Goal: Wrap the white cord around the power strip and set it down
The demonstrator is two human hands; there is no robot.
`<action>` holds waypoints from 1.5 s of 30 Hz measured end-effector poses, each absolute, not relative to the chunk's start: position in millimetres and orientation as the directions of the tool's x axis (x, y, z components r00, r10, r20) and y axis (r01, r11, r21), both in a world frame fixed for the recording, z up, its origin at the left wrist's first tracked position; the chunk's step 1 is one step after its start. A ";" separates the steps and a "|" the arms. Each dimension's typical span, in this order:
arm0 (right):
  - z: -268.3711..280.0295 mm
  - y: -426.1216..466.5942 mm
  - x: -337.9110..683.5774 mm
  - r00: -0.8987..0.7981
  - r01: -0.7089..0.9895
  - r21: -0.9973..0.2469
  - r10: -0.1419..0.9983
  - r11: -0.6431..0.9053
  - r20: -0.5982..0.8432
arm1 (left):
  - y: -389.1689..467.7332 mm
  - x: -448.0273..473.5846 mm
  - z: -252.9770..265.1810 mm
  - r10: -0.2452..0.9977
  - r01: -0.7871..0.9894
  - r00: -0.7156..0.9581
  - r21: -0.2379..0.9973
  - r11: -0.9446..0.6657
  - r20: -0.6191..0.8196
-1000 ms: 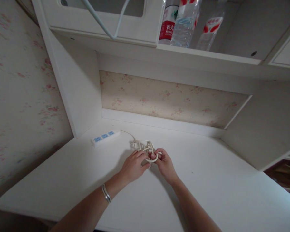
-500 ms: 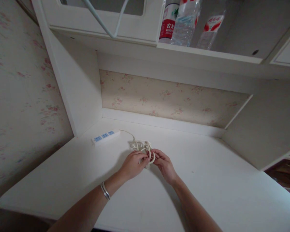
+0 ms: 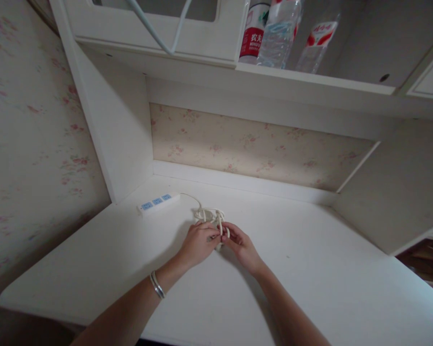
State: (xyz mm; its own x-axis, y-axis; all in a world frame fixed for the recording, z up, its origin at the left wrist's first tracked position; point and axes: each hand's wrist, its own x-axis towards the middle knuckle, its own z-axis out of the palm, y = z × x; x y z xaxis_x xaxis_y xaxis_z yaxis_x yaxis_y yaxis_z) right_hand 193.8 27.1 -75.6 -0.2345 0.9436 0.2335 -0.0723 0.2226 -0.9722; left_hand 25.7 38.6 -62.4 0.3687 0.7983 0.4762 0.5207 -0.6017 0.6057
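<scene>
Well, from where I stand, the head view shows both hands brought close together, with a pale cord (image 3: 221, 225) between their fingertips. The left hand (image 3: 197, 244) has its thumb and fingers pinched on it; the right hand (image 3: 244, 249), just across, grips a loop between thumb and fingers, though exactly which strand each holds I can't tell. The held strands run roughly away from the person, and the rest of the bundle lies on the worktop (image 3: 332, 274) just beyond the fingertips, spreading more to the left hand's side. Farther out, ahead and left of the left hand, sits a power strip (image 3: 159, 203) with 3 blue socket panels, its long axis slanting away to the right. The left hand is nearer to it; 1 thin lead joins strip and bundle.
</scene>
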 end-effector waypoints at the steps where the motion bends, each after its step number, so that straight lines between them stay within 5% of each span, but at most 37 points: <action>1: -76.9 27.3 193.4 -0.222 -0.046 -0.973 0.948 0.225 0.230 | 38.3 26.2 -62.3 0.803 0.539 0.358 0.596 -0.594 0.477; 7: -75.0 25.7 192.6 -0.152 0.163 -0.941 0.950 0.295 0.271 | 43.2 30.0 -69.6 0.866 0.472 0.278 0.725 -0.501 0.417; 13: -78.9 24.9 191.8 -0.161 0.284 -0.891 0.934 0.355 0.321 | 48.7 29.8 -73.8 0.970 0.113 0.164 0.974 -0.198 0.179; 19: -87.2 29.2 192.5 -0.145 0.298 -0.894 0.942 0.334 0.303 | 53.4 24.3 -67.9 0.986 -0.200 0.159 0.976 0.083 -0.051; 31: -91.5 42.9 214.4 0.219 0.401 -0.897 0.932 0.183 0.288 | 54.2 16.0 -60.8 0.982 0.206 0.165 0.970 -0.128 0.094; 37: -83.6 40.1 207.5 0.152 0.330 -0.909 0.937 0.253 0.316 | 47.4 21.2 -61.9 0.902 0.315 0.344 0.873 -0.371 0.260; 45: -84.4 36.1 202.7 0.015 0.310 -0.920 0.966 0.240 0.257 | 45.0 24.5 -64.4 0.917 0.381 0.283 0.844 -0.377 0.282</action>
State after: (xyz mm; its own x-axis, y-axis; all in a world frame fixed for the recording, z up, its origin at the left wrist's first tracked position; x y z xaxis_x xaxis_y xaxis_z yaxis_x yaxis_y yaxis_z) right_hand 202.7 36.1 -84.4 0.0149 0.9664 0.2568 0.3102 0.2397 -0.9200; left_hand 24.5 45.0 -64.4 0.2830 0.9169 0.2816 0.3809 -0.3769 0.8443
